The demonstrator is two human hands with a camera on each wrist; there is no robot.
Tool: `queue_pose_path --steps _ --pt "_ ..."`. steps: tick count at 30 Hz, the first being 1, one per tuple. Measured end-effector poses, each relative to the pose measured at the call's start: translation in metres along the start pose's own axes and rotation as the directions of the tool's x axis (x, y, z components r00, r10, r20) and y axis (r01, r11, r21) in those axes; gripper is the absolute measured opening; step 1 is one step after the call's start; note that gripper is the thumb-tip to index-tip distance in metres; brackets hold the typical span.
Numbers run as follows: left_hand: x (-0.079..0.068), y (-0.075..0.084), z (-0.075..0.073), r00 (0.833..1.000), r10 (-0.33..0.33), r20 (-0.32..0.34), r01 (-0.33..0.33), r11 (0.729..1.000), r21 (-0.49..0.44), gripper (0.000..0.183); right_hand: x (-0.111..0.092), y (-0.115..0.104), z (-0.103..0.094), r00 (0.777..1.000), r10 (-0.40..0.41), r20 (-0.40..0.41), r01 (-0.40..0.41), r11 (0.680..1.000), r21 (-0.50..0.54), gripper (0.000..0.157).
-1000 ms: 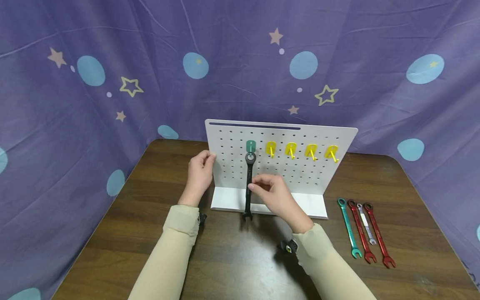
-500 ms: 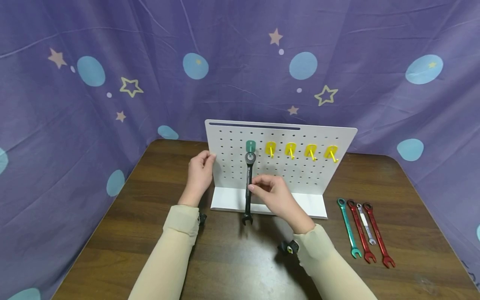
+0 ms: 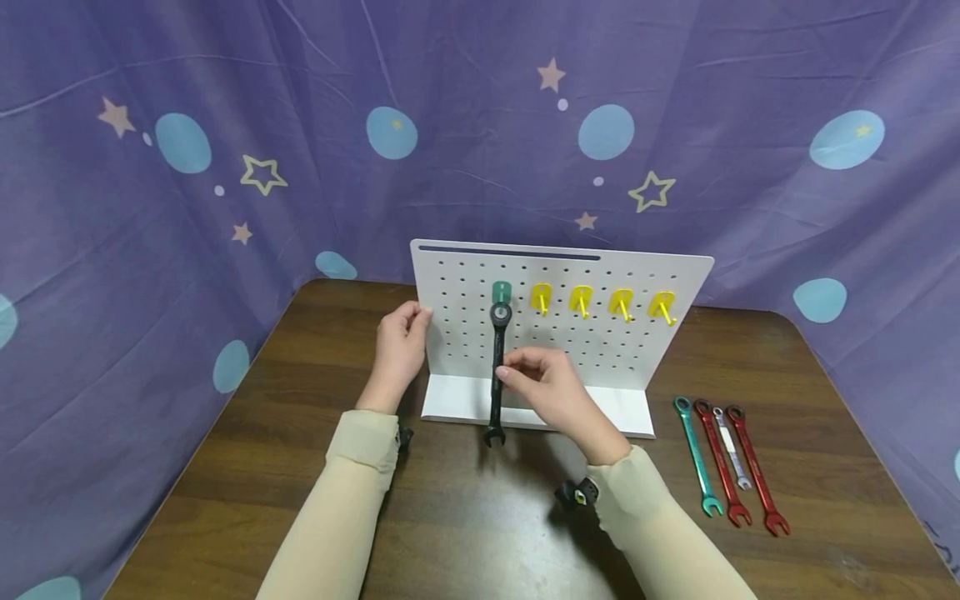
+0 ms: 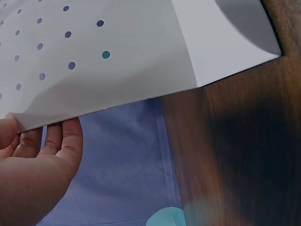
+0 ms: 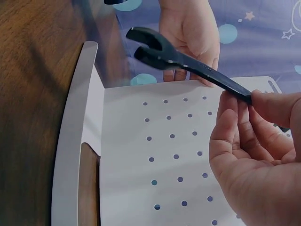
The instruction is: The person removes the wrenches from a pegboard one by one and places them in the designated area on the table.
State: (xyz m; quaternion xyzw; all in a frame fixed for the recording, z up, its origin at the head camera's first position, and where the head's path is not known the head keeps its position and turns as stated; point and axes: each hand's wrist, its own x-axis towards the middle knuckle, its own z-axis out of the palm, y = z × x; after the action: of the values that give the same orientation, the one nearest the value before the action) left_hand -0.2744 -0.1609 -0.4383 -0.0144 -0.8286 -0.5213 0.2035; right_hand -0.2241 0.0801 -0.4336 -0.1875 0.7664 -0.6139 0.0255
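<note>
A black combination wrench hangs nearly upright in front of the white pegboard, its ring end at the green hook. My right hand pinches the wrench's shaft between thumb and fingers; in the right wrist view the wrench's open jaw end points away from that hand. My left hand grips the pegboard's left edge, thumb on the front and fingers behind, as the left wrist view shows with the hand. Whether the ring is fully over the hook's tip cannot be told.
Several yellow hooks line the board right of the green one. On the table at the right lie a green wrench, two red wrenches and a small silver wrench. A purple curtain stands behind.
The wrench's ring end has shifted very slightly upward at the green hook. Both hands keep their holds and have hardly moved.
</note>
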Motion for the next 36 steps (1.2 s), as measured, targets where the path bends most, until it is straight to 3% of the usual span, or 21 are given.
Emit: queue_pose_path --steps 24,36 --pt "0.000 0.000 0.000 1.000 0.006 -0.004 -0.006 1.000 0.007 0.021 -0.009 -0.002 -0.007 1.000 0.006 0.007 -0.006 0.999 0.032 0.008" --pt "0.000 0.001 -0.001 1.000 0.005 0.004 -0.005 1.000 0.013 0.022 -0.015 0.004 -0.016 0.999 0.035 -0.016 -0.035 0.998 -0.043 0.008"
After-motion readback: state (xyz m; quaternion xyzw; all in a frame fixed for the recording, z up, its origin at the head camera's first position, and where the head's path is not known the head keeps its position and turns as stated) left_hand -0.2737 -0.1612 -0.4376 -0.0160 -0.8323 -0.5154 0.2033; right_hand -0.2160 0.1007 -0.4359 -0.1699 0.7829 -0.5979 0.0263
